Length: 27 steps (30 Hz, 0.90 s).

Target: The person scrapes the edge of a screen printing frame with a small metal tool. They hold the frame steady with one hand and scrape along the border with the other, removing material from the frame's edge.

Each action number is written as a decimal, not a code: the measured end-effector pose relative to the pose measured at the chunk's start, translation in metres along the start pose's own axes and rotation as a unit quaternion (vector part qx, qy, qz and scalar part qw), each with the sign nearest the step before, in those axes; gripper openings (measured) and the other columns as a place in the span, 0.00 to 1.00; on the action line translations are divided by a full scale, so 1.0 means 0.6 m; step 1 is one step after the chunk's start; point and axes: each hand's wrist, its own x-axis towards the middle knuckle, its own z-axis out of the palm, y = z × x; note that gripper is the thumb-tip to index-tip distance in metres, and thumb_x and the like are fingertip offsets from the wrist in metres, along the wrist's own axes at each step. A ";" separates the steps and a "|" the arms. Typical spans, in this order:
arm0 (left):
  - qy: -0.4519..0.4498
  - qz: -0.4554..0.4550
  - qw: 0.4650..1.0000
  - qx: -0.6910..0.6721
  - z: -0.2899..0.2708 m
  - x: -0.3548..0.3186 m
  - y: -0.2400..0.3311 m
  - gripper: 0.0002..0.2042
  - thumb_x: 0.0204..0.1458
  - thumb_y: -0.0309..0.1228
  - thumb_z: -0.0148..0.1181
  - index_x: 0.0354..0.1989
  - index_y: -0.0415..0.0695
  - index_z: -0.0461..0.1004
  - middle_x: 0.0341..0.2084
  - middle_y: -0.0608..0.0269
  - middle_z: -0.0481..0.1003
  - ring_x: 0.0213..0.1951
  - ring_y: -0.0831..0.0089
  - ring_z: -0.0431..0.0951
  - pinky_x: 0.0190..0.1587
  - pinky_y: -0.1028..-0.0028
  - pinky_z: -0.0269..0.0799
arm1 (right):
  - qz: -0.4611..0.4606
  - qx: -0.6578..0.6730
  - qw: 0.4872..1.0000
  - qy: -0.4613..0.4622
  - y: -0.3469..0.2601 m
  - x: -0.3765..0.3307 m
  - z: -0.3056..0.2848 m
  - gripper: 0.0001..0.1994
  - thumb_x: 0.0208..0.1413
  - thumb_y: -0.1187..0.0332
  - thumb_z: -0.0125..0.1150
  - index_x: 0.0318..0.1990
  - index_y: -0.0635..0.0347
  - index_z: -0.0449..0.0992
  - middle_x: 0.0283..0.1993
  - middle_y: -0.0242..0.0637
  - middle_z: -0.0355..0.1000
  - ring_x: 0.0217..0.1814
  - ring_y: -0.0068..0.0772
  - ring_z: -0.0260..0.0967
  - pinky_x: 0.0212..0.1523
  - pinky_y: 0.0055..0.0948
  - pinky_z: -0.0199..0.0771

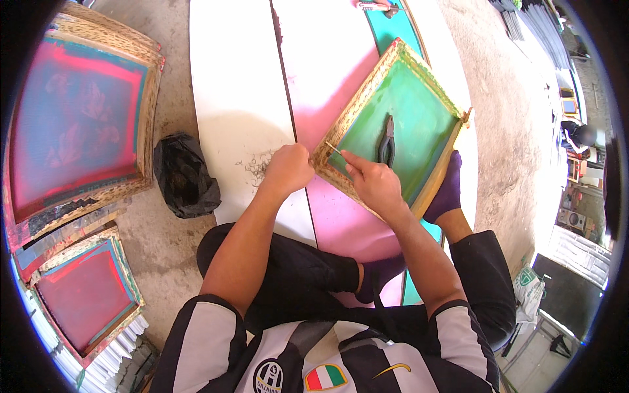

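left hand: closed in a fist on the near corner of the green screen frame | right hand: fingers pinching a thin strip at the frame edge | pliers: just beyond the right hand, on the mesh | advice: I think keep the frame steady and pull low along the edge.

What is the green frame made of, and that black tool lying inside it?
The green frame looks like bare wood: pale, grainy bars around a thin, matte green mesh sheet, probably fabric. The black tool, pliers by shape, seems dark metal, perhaps with coated handles; too small to be sure.
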 end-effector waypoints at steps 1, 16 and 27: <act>0.002 0.001 1.000 -0.002 0.001 0.000 -0.001 0.08 0.48 0.25 0.56 0.25 0.32 0.79 0.21 0.36 0.76 0.29 0.43 0.81 0.39 0.52 0.77 | -0.004 -0.009 1.000 0.008 0.000 -0.001 0.003 0.14 0.61 0.61 0.61 0.55 0.40 0.81 0.32 0.49 0.79 0.34 0.54 0.80 0.37 0.50 0.80; 0.017 0.017 0.998 0.054 0.019 0.006 -0.005 0.08 0.47 0.25 0.57 0.25 0.33 0.79 0.26 0.34 0.77 0.34 0.39 0.81 0.41 0.49 0.77 | 0.058 -0.202 0.967 -0.145 -0.078 0.018 -0.030 0.18 0.64 0.60 0.54 0.60 0.39 0.76 0.30 0.50 0.79 0.35 0.56 0.79 0.38 0.54 0.79; 0.008 0.001 0.999 0.049 0.013 0.005 0.007 0.08 0.47 0.25 0.57 0.25 0.32 0.79 0.27 0.34 0.77 0.36 0.39 0.81 0.43 0.49 0.77 | -0.022 0.104 0.993 -0.051 0.040 0.024 0.015 0.17 0.65 0.61 0.55 0.58 0.46 0.79 0.42 0.50 0.80 0.39 0.58 0.79 0.44 0.46 0.81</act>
